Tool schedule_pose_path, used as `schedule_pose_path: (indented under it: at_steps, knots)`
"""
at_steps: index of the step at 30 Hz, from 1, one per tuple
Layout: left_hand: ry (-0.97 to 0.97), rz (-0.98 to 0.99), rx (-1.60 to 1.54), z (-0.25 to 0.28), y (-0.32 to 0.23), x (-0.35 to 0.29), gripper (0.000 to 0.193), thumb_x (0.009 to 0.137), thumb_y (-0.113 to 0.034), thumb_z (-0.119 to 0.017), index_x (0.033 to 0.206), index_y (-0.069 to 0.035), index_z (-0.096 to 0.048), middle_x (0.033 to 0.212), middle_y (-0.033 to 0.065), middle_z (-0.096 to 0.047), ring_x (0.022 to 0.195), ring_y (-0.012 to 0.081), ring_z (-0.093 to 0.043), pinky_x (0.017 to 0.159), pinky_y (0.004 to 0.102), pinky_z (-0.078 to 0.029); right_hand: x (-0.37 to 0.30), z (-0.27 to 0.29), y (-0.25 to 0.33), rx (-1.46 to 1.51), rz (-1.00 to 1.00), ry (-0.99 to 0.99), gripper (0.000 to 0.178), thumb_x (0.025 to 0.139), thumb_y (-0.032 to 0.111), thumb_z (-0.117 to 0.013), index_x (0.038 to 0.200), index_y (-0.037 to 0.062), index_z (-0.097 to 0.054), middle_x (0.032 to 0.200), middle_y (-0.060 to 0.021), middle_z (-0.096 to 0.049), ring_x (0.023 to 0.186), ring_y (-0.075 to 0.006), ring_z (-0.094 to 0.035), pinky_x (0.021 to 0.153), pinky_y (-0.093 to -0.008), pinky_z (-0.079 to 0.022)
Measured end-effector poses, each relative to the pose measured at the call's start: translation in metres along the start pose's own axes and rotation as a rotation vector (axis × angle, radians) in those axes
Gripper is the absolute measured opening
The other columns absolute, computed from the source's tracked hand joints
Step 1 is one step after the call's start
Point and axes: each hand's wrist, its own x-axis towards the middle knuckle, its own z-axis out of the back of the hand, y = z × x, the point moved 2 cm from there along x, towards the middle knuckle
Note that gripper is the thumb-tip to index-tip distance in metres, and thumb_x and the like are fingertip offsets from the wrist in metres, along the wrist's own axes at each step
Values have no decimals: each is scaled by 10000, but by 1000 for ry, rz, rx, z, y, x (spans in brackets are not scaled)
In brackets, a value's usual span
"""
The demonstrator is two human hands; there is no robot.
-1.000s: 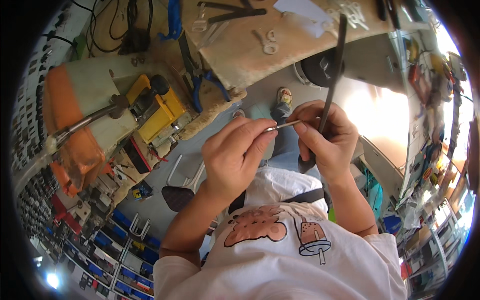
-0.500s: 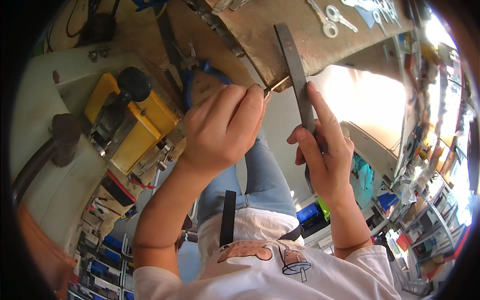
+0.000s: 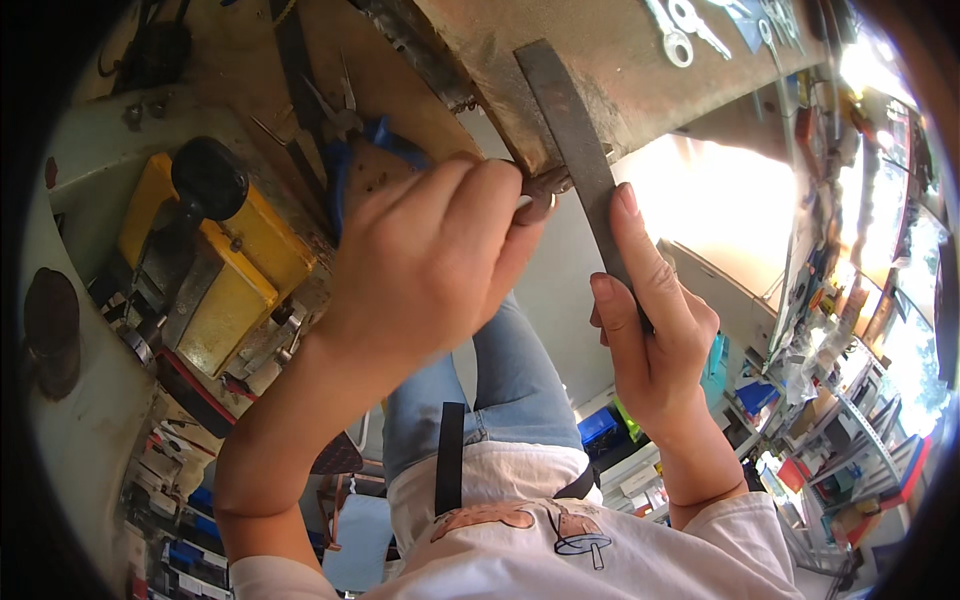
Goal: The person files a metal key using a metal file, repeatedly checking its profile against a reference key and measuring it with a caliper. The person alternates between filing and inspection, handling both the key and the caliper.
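My right hand is wrapped round the lower part of a long, flat, dark grey metal file, its index finger stretched along the file's edge. The file slants up and to the left, its far end over the wooden bench. Just left of the file, my left hand pinches a small dark metal piece. That piece sticks out toward the file by the bench corner; whether they touch I cannot tell. Most of it is hidden by my fingers, so its kind does not show.
Several keys lie at the far right of the wooden bench. Blue-handled pliers rest beyond my left hand. A yellow machine with a black knob stands at the left. Cluttered shelves line the right side.
The view has shifted a little. The file has turned to show more of its broad face. My right hand has slid slightly along with it, and the metal piece in my left hand has tilted.
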Motion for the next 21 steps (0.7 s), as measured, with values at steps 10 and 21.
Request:
schedule_pose_path:
  at_steps: [10, 21]
  knots:
    - [-30, 920, -1497, -19, -22, -8, 310, 963, -252, -486, 800, -4, -573, 592, 16, -511, 450, 75, -453, 403, 215, -374, 0, -2, -6, 12, 26, -48, 479, 864, -45, -535, 1333, -7, -446, 1133, -137, -634, 540, -75, -541, 478, -220, -456]
    - [-16, 1088, -1809, -18, -28, -3, 345, 983, -270, -409, 708, -69, -464, 483, -55, -295, 376, 38, -223, 332, 203, -204, -3, 3, -7, -135, 62, -68, 610, 747, -33, -664, 1318, 125, -520, 542, -29, -336, 434, -145, -345, 419, -260, -354]
